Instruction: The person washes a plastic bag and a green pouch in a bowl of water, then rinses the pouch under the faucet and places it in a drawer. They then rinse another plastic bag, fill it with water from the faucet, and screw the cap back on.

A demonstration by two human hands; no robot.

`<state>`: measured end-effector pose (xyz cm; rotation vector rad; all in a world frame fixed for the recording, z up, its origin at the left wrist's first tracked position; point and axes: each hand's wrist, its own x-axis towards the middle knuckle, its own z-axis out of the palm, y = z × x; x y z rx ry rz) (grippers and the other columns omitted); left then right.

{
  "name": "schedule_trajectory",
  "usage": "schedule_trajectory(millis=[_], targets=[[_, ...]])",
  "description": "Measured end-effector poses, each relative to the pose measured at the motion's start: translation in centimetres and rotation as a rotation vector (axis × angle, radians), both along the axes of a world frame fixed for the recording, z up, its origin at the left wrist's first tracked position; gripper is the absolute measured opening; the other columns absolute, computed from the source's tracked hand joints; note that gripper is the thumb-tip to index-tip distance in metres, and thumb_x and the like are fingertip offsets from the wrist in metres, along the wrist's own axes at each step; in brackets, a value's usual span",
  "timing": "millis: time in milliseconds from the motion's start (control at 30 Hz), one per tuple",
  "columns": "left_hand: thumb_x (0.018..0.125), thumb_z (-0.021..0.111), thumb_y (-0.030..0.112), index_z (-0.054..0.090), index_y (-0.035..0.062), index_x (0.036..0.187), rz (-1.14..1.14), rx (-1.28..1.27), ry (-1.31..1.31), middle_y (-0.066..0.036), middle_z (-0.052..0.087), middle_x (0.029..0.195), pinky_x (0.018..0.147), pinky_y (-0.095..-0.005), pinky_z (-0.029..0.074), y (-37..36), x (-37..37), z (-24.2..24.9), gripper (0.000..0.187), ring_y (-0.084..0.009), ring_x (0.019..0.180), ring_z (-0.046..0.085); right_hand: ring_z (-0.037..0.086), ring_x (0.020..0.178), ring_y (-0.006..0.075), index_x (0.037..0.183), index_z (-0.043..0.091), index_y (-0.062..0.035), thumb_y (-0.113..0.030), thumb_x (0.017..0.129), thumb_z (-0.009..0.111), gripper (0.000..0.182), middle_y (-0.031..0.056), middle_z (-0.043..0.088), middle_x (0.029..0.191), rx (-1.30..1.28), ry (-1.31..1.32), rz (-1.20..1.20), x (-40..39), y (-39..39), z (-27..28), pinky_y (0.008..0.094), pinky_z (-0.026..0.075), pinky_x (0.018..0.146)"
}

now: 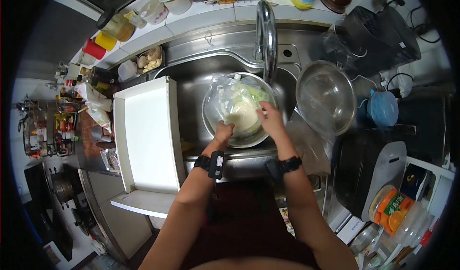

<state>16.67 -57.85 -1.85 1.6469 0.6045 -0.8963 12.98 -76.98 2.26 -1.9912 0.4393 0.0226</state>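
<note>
A clear plastic bag with pale, whitish-green contents lies over a round metal bowl in the sink. My left hand is closed on the bag's lower left edge. On the right side of the bag, my right hand has its fingers pinched together at the pale contents; whether they grip the bag or the contents is too small to tell. The bowl's bottom is mostly hidden beneath the bag.
The faucet arches over the bowl's back edge. A white tray stands left of the sink. To the right are a large metal basin and a blue container. A box of garlic sits at the back left.
</note>
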Motion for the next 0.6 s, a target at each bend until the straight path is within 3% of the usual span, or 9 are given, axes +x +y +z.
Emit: schedule_trajectory(millis=[100,200,300,467,600], targets=[[0.079,0.059,0.014,0.026,0.0023,0.130,0.066,-0.069,-0.069,-0.012,0.043,0.117,0.075,-0.0347,0.045,1.3,0.5,-2.9,0.062,-0.0235,0.099,0.048,0.049,0.109,0.0328,0.121,0.044,-0.0001,-0.019,0.076,0.065,0.053,0.0208,0.049,0.119,-0.139,0.181,0.066,1.7,2.2,-5.2,0.0389,0.039,0.093],[0.078,0.062,0.016,0.029,0.0040,0.126,0.224,0.045,-0.181,-0.012,0.042,0.118,0.072,-0.0346,0.045,1.1,0.5,-4.7,0.059,-0.0233,0.099,0.048,0.041,0.117,0.0361,0.128,0.034,0.0037,-0.019,0.073,0.067,0.068,0.0253,0.040,0.126,-0.264,0.248,-0.019,3.2,2.8,-8.2,0.0375,0.033,0.099],[0.078,0.066,0.021,0.042,0.0060,0.113,0.310,0.046,-0.163,-0.008,0.051,0.102,0.065,-0.0311,0.043,1.2,0.7,-4.7,0.045,-0.0164,0.085,0.051,0.044,0.113,0.0376,0.128,0.032,0.0053,-0.018,0.072,0.069,0.071,0.0262,0.041,0.124,-0.313,0.191,-0.066,3.9,2.9,-9.7,0.0385,0.036,0.096],[0.081,0.065,0.019,0.055,0.0085,0.084,0.214,-0.006,-0.323,0.003,0.053,0.073,0.057,-0.0223,0.036,1.5,0.9,-5.8,0.015,-0.0056,0.063,0.044,0.051,0.102,0.0315,0.127,0.037,0.0012,-0.015,0.072,0.068,0.065,0.0220,0.047,0.118,0.008,0.312,-0.034,4.4,2.2,-10.3,0.0376,0.042,0.086],[0.085,0.060,0.013,0.055,0.0082,0.074,0.277,-0.009,-0.464,0.005,0.052,0.069,0.055,-0.0205,0.034,1.1,1.3,-4.1,0.013,-0.0039,0.062,0.041,0.055,0.094,0.0254,0.122,0.045,-0.0019,-0.013,0.074,0.067,0.054,0.0168,0.054,0.110,0.140,0.137,-0.180,4.5,1.1,-9.8,0.0337,0.045,0.079]])
